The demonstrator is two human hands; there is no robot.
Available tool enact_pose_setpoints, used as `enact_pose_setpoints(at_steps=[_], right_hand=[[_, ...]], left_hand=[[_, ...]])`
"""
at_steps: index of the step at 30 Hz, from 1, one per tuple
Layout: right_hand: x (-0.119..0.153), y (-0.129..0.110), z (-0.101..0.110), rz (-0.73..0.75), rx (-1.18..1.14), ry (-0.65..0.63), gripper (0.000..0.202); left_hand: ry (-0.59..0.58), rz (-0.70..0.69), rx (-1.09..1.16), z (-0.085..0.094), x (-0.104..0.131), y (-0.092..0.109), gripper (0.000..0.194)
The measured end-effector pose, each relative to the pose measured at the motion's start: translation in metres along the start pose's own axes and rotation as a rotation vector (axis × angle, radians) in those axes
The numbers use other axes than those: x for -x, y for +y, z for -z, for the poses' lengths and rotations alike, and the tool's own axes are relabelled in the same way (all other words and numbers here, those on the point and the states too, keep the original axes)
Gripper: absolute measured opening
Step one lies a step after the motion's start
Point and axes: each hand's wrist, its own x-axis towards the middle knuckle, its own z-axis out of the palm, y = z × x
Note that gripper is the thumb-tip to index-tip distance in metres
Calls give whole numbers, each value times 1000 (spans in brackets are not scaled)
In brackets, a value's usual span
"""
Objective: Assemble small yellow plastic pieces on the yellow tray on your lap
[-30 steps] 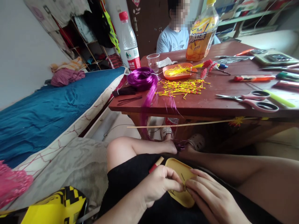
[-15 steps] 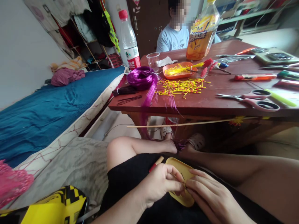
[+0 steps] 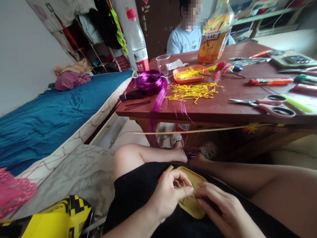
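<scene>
Covering the bed: a blue sheet [image 3: 61, 119] spreads along the wall at far left, with a black-and-yellow item [image 3: 47, 221] near the seated person's side.
Purple strands: a glossy coil [image 3: 150, 82] lies on the red table's left end, its loose tail hanging over the edge; dark sticks [image 3: 132, 96] lie just beside it.
Left hand: the person's left hand [image 3: 170, 190] works above the lap, thumb and forefinger pinched closed on a slim piece [image 3: 194, 196], the other fingers curled in.
Slim piece: held over the yellow tray between both sets of fingertips and mostly hidden, so its full form cannot be told. It looks very light and thin, probably bendable and easily dropped; a fingertip pinch close to the point being worked would suit it best.
Yellow tray: resting on dark cloth across the lap, the shallow tray [image 3: 195, 174] holds a few thin dark bits.
Yellow stems: a loose pile [image 3: 193, 92] lies on the table, in front of an orange dish.
Right hand: angled in from the other side, the right hand [image 3: 218, 198] has thumb and fingertips drawn together on the same piece, close to the left's.
Scissors: a pink-handled pair [image 3: 269, 107] lies near the table's front edge, apart from both hands.
</scene>
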Motion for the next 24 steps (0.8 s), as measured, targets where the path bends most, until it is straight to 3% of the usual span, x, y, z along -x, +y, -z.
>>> enact_pose_setpoints(at_steps=[3, 8, 14, 19, 24], right_hand=[[1, 2, -1, -239, -166, -122, 19], [0, 0, -4, -482, -417, -126, 28], [0, -3, -7, -514, -444, -107, 24], [-4, -2, -8, -518, -381, -87, 26], [-7, -3, -7, -537, -317, -58, 23]], left_hand=[[31, -208, -173, 0, 2, 0, 8], [-110, -207, -378, 2, 6, 6, 18], [-79, -297, -791, -3, 8, 2, 23], [-58, -372, -877, -8, 7, -5, 23], [15, -551, -972, -11, 7, -11, 24]])
